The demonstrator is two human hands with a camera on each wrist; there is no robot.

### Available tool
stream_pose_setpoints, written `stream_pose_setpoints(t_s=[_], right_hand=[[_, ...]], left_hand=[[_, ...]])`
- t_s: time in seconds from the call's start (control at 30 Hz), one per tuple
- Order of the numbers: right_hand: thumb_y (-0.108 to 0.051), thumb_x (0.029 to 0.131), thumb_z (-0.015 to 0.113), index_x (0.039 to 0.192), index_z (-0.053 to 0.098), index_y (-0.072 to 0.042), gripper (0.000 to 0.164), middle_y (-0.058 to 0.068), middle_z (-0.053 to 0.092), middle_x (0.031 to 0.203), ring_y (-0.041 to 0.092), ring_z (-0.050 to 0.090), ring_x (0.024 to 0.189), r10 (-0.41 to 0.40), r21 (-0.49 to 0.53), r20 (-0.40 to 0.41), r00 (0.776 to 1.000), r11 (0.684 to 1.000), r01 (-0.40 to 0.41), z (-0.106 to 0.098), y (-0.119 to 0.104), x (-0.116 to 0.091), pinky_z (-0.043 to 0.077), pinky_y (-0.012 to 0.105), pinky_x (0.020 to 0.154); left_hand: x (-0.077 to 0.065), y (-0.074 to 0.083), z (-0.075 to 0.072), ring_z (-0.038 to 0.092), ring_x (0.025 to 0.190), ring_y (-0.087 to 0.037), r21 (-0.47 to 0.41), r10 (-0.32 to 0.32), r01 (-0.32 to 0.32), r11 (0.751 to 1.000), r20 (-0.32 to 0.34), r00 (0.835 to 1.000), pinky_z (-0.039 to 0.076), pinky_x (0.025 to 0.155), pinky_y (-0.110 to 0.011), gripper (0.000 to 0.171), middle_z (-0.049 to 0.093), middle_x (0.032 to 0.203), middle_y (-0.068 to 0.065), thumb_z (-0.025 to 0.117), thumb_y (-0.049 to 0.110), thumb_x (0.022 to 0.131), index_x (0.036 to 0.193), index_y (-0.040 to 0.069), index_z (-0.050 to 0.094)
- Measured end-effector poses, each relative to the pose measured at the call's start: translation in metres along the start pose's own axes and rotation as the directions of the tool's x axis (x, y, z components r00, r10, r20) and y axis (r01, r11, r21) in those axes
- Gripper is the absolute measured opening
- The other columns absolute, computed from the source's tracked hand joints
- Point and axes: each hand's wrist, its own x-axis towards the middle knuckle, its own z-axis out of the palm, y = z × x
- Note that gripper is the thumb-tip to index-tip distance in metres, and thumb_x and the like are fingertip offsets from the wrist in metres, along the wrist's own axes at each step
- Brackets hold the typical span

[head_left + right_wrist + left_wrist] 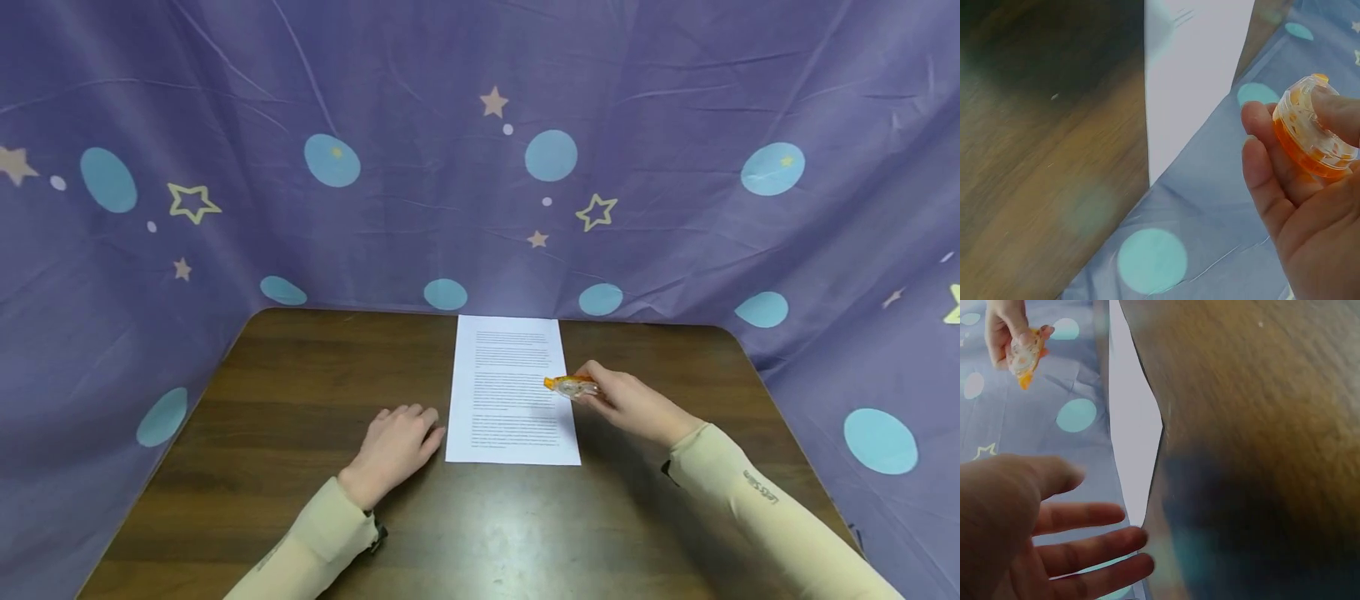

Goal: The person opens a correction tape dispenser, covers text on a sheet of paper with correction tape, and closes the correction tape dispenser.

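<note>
My right hand (628,407) holds an orange and clear correction tape (573,386) between thumb and fingers, over the right edge of a printed sheet of paper (513,433). Its orange tip points left across the text. From the right wrist view, the thumb lies on the clear side of the correction tape (1310,134), with fingers curled beneath it. My left hand (393,446) is at the table just left of the sheet's lower corner, holding nothing. In the left wrist view its fingers (1094,550) are spread and nearly straight.
The sheet lies upright on a dark brown wooden table (315,375), its top near the far edge. A purple curtain (420,208) with stars and blue dots hangs behind the table and on both sides.
</note>
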Motion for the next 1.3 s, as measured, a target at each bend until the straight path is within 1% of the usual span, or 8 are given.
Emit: stream_pose_setpoints(t_s=[0.13,0.23,0.4,0.47,0.7,1.13,1.2,1.3], right_hand=[[-0.014,0.101,0.071,0.118,0.059,-0.012,0.021,-0.005,0.069,0.098,0.005,0.060,0.080,-0.007,0.011,0.027,1.000,1.000,0.007,0.001,-0.011,0.006,0.053,0.031,0.073],[-0.015,0.101,0.070,0.118,0.059,-0.013,0.020,-0.005,0.069,0.100,0.005,0.060,0.081,-0.006,0.019,0.048,0.999,1.000,0.006,0.002,-0.017,0.010,0.054,0.030,0.074],[-0.014,0.100,0.072,0.118,0.059,-0.011,0.022,-0.002,0.070,0.102,0.006,0.061,0.081,-0.053,0.013,0.042,0.998,0.999,0.052,0.007,-0.022,0.015,0.054,0.030,0.073],[-0.012,0.099,0.072,0.118,0.059,-0.009,0.023,0.000,0.070,0.101,0.007,0.062,0.081,-0.078,0.005,0.036,0.996,0.997,0.078,0.010,-0.024,0.016,0.055,0.031,0.074],[-0.012,0.100,0.071,0.120,0.058,-0.009,0.023,0.000,0.070,0.101,0.008,0.063,0.082,-0.116,-0.018,0.054,0.992,0.993,0.118,0.014,-0.032,0.020,0.056,0.031,0.075],[-0.014,0.103,0.067,0.120,0.058,-0.010,0.020,-0.002,0.068,0.100,0.007,0.061,0.082,-0.110,0.025,0.082,0.991,0.994,0.108,0.015,-0.034,0.022,0.054,0.030,0.075],[-0.014,0.103,0.067,0.120,0.058,-0.009,0.020,-0.001,0.067,0.100,0.007,0.060,0.083,-0.114,0.042,0.073,0.991,0.993,0.111,0.016,-0.032,0.023,0.054,0.031,0.075],[-0.013,0.103,0.066,0.120,0.057,-0.008,0.020,-0.001,0.066,0.099,0.007,0.059,0.082,-0.105,0.083,0.065,0.992,0.992,0.100,0.016,-0.029,0.023,0.053,0.031,0.075]], left_hand=[[0.005,0.004,0.001,0.054,0.066,-0.017,-0.046,0.036,-0.033,0.998,0.063,0.997,0.041,0.059,-0.035,0.018,0.062,0.077,0.001,0.073,0.028,0.099,0.089,0.013,0.071],[0.013,0.011,0.000,0.053,0.067,-0.012,-0.159,0.044,-0.032,0.987,0.074,0.996,0.042,0.060,-0.030,0.014,0.064,0.081,0.004,0.074,0.027,0.098,0.095,0.013,0.074],[0.034,0.029,-0.006,0.059,0.074,-0.005,-0.459,0.043,-0.018,0.888,0.043,0.998,0.049,0.064,-0.024,0.011,0.066,0.085,0.010,0.074,0.024,0.098,0.103,0.015,0.076],[0.043,0.036,-0.007,0.061,0.077,-0.006,-0.520,0.056,-0.044,0.853,0.007,0.998,0.051,0.067,-0.024,0.014,0.067,0.088,0.010,0.075,0.024,0.098,0.107,0.013,0.076],[0.065,0.052,-0.003,0.065,0.082,-0.015,-0.568,0.081,-0.097,0.817,-0.054,0.995,0.049,0.070,-0.025,0.024,0.070,0.098,-0.001,0.078,0.022,0.096,0.118,0.012,0.073],[0.068,0.056,0.003,0.063,0.080,-0.011,-0.601,0.049,-0.099,0.793,-0.099,0.994,0.052,0.072,-0.028,0.006,0.069,0.091,0.004,0.079,0.013,0.093,0.099,0.013,0.077],[0.068,0.056,0.004,0.062,0.081,-0.010,-0.620,0.040,-0.087,0.780,-0.089,0.995,0.054,0.073,-0.031,0.006,0.069,0.090,0.004,0.079,0.012,0.094,0.099,0.013,0.077],[0.070,0.055,0.008,0.062,0.081,-0.010,-0.684,0.032,-0.069,0.727,-0.067,0.997,0.056,0.076,-0.034,0.005,0.071,0.090,0.003,0.078,0.011,0.094,0.099,0.010,0.078]])
